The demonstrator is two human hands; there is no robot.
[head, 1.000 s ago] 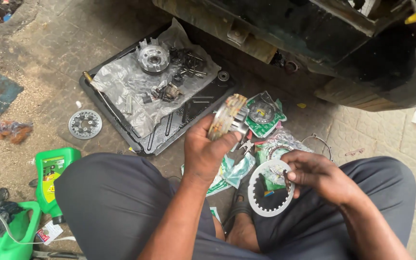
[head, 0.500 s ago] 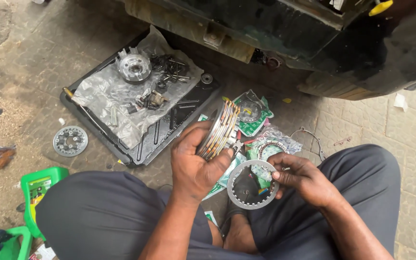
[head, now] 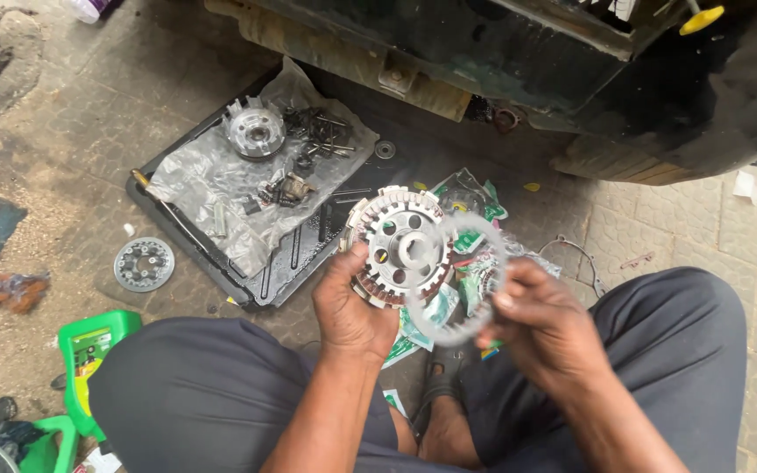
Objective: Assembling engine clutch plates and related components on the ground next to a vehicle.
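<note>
- Left hand point(head: 352, 311) is gripping a clutch hub point(head: 399, 245), fingers closed around its lower edge.
- Right hand point(head: 541, 320) is pinching a blurred clutch plate ring point(head: 457, 276), overlapping the hub's right side.

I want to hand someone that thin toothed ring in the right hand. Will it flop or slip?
The ring plate looks like thin metal, so probably stiff and light for its width. The right hand pinches it by the rim alone. The black tray beside it looks oily, so the ring may be slippery.
</note>
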